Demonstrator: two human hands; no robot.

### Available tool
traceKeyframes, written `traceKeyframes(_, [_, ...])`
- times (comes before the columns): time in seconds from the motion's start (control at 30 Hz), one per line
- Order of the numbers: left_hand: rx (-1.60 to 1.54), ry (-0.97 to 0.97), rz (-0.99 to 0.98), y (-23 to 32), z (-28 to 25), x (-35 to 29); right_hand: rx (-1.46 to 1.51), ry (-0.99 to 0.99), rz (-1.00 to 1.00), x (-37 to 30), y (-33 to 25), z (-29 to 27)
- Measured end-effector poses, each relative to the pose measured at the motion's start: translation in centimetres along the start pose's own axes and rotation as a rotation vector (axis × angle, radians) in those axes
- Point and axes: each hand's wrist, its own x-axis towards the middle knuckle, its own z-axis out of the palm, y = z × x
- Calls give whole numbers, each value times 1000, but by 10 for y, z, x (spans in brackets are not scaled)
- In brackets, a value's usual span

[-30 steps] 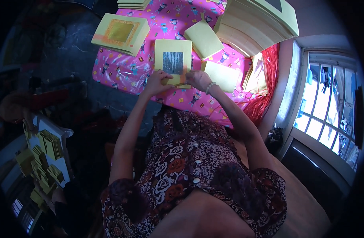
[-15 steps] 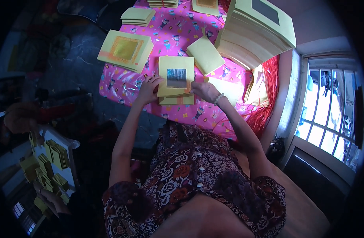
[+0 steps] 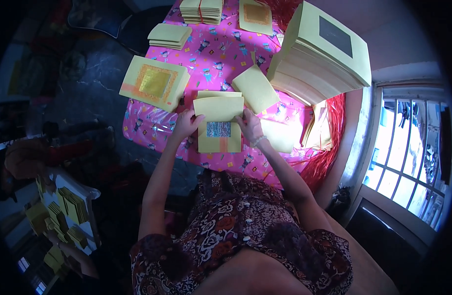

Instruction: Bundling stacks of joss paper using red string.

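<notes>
Count on the worktop (image 3: 152, 125), which is covered in a pink patterned sheet: one tall stack of yellow cards (image 3: 320, 54) at the far right, its top card bearing a dark square; one low pile with a gold square (image 3: 154, 83) on top at the left; two small plain piles (image 3: 170, 35) and (image 3: 201, 10) toward the far edge; one further gold-faced card (image 3: 256, 14) at the far edge; one loose plain card (image 3: 255, 88) lying at an angle just beside the tall stack. One card in hand (image 3: 219, 130): pale yellow, upright-rectangular, with a shiny blue-silver square above a short orange strip on its lower half; a plain yellow flap of the same width stands folded over its upper part, and another yellow edge shows just behind it. It lies at the near middle of the worktop, between both hands. The left hand (image 3: 186, 124) grips its left edge with the fingers closed on it; the right hand (image 3: 249, 127) grips the right edge likewise. Against half a second ago, the card's upper half, then flat and open, is now covered by the flap; the hands remain at the same edges. A red fringe (image 3: 329, 147) hangs at the worktop's right side.
</notes>
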Motion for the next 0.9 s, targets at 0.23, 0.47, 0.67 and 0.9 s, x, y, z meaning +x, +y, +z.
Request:
traceKeyframes(0.23, [-239, 73, -265, 0, 22, 4, -219, 97, 150, 10, 5, 22])
traceKeyframes(0.47, [-192, 169, -220, -16, 41, 0, -306, 182, 161, 16, 14, 36])
traceKeyframes(0.67, [-134, 203, -289, -10, 41, 0, -334, 94, 240, 19, 7, 30])
traceKeyframes(0.9, [-134, 198, -276, -3, 38, 5, -287, 55, 265, 22, 8, 28])
